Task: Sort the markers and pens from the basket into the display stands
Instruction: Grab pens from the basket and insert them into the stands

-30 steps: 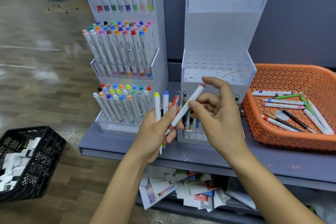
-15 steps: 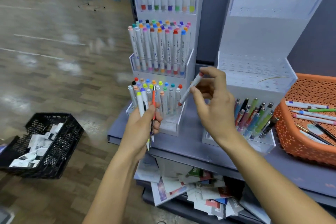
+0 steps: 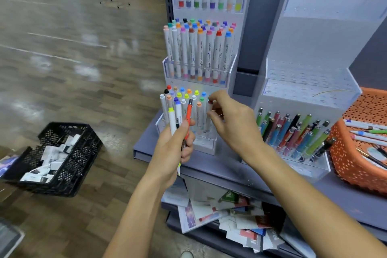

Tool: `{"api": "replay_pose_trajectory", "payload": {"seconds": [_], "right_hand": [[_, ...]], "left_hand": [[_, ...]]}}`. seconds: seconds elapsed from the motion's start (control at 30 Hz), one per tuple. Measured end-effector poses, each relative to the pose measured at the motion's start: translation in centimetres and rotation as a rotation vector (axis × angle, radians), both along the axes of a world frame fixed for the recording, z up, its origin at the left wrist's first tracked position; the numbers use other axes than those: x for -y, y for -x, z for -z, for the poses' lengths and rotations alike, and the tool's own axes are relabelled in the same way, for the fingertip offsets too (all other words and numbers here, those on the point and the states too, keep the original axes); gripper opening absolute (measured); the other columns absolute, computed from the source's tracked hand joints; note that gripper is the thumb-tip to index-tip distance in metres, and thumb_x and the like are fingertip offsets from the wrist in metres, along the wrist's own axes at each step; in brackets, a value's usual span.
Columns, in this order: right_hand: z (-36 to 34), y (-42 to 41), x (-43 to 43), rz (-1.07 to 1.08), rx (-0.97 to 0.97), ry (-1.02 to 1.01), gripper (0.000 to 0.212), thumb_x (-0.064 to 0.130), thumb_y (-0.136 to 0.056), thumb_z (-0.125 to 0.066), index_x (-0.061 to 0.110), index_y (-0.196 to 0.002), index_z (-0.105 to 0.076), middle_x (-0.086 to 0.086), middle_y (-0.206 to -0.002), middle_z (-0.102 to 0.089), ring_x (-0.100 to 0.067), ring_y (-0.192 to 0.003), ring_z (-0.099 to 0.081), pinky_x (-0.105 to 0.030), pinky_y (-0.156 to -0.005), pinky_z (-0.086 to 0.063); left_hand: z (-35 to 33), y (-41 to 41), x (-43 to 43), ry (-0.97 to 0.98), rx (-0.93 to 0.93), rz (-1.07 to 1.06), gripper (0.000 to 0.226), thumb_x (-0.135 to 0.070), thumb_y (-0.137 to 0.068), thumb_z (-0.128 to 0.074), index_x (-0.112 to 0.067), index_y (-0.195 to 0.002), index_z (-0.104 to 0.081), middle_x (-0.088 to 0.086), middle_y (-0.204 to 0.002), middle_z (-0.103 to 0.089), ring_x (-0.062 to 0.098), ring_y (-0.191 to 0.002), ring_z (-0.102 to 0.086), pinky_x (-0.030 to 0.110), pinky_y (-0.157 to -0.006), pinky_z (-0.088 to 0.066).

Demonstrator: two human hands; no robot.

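A three-tier clear marker stand (image 3: 231,65) full of white markers with coloured caps stands on the grey shelf. My right hand (image 3: 232,125) pinches the top of a white marker (image 3: 207,120) that stands upright at the right end of the lowest tier; my fingers hide its cap. My left hand (image 3: 174,146) grips a bundle in front of that tier: a yellow-capped marker (image 3: 171,117), a blue-capped marker (image 3: 178,111) and an orange pen (image 3: 189,114). To the right is the pen stand (image 3: 303,90) with pens (image 3: 293,134) in its lowest tier. The orange basket (image 3: 351,165) holds several markers and pens.
A black crate (image 3: 83,153) with paper pieces sits on the wooden floor to the left. Loose cards and papers (image 3: 236,218) fill the lower shelf under the grey shelf edge (image 3: 209,170). A dark wall panel stands behind the stands.
My right hand has carried the red-capped marker from in front of the stands down into the marker stand's lowest tier. The view has swung left and closer. My left hand keeps its bundle.
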State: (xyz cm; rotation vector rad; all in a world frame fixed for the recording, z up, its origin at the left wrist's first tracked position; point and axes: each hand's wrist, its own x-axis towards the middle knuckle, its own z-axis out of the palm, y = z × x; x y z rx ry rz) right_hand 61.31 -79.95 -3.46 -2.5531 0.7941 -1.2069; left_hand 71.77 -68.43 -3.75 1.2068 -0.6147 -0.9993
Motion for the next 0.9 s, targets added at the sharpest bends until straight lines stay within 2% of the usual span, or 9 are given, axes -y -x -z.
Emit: {"api": "replay_pose_trajectory", "payload": {"seconds": [0.1,0.23,0.37,0.47,0.63,0.7,0.77,0.9], "right_hand": [[0.0,-0.2,0.0,0.038,-0.032,0.048,0.018,0.017,-0.085,-0.055,0.007,-0.098,-0.063,-0.007,-0.080,-0.064,-0.032,-0.066,-0.063,-0.043,-0.056,-0.053],[-0.3,-0.2,0.0,0.055,-0.022,0.058,0.022,0.018,-0.085,-0.054,0.007,-0.098,-0.068,-0.008,-0.079,-0.064,-0.031,-0.068,-0.064,-0.042,-0.055,-0.055],[-0.5,0.6,-0.5,0.017,-0.002,-0.062,0.030,0.013,-0.090,-0.053,0.011,-0.117,-0.064,-0.004,-0.091,-0.069,-0.025,-0.081,-0.065,-0.036,-0.072,-0.054],[-0.9,1.7,-1.6,-0.028,0.157,-0.266,0.034,0.015,-0.091,-0.052,0.013,-0.125,-0.058,0.002,-0.087,-0.067,-0.013,-0.078,-0.064,-0.030,-0.074,-0.052],[-1.8,3.9,-2.8,-0.160,0.334,-0.540,0.032,0.012,-0.089,-0.063,0.027,-0.116,-0.057,0.008,-0.089,-0.066,-0.004,-0.081,-0.065,-0.023,-0.071,-0.055],[-2.3,4.8,-2.9,-0.182,0.370,-0.572,0.034,0.006,-0.086,-0.066,0.032,-0.107,-0.059,0.005,-0.087,-0.067,-0.003,-0.080,-0.065,-0.022,-0.071,-0.055],[-2.7,5.8,-3.1,-0.184,0.408,-0.578,0.034,0.003,-0.084,-0.066,0.030,-0.102,-0.060,0.003,-0.085,-0.066,-0.003,-0.080,-0.064,-0.022,-0.071,-0.055],[-3.2,7.8,-3.1,-0.120,0.536,-0.536,0.031,0.007,-0.081,-0.064,0.028,-0.102,-0.055,0.008,-0.084,-0.064,-0.007,-0.080,-0.064,-0.023,-0.070,-0.054]], "left_hand": [[0.0,0.0,-0.1,-0.005,0.004,0.015,0.023,-0.023,-0.100,-0.041,-0.009,-0.100,-0.060,-0.003,-0.060,-0.047,0.008,-0.044,-0.031,0.018,-0.039,-0.022],[0.1,0.1,-0.1,-0.005,0.044,0.027,0.025,-0.025,-0.099,-0.044,-0.012,-0.098,-0.065,-0.001,-0.065,-0.053,0.009,-0.049,-0.038,0.019,-0.044,-0.032],[0.0,0.5,0.0,0.008,0.047,0.042,0.025,-0.026,-0.098,-0.044,-0.010,-0.101,-0.063,-0.002,-0.066,-0.054,0.009,-0.050,-0.043,0.019,-0.045,-0.037],[-0.1,1.0,0.1,0.032,0.053,0.094,0.025,-0.026,-0.097,-0.044,-0.009,-0.104,-0.061,-0.001,-0.066,-0.057,0.010,-0.047,-0.044,0.020,-0.044,-0.037],[-0.2,2.0,0.5,0.088,0.153,0.219,0.025,-0.033,-0.086,-0.049,-0.014,-0.099,-0.060,0.001,-0.068,-0.062,0.011,-0.046,-0.046,0.021,-0.044,-0.036],[0.0,2.5,0.8,0.107,0.203,0.268,0.021,-0.032,-0.090,-0.051,-0.014,-0.097,-0.059,0.001,-0.069,-0.063,0.012,-0.047,-0.047,0.022,-0.045,-0.037],[0.1,3.1,1.2,0.108,0.211,0.301,0.020,-0.032,-0.093,-0.052,-0.014,-0.097,-0.059,0.001,-0.069,-0.064,0.012,-0.048,-0.049,0.022,-0.046,-0.039],[0.6,4.2,2.1,0.080,0.204,0.351,0.022,-0.041,-0.089,-0.048,-0.031,-0.098,-0.065,0.003,-0.069,-0.064,0.016,-0.049,-0.056,0.024,-0.046,-0.044]]}}
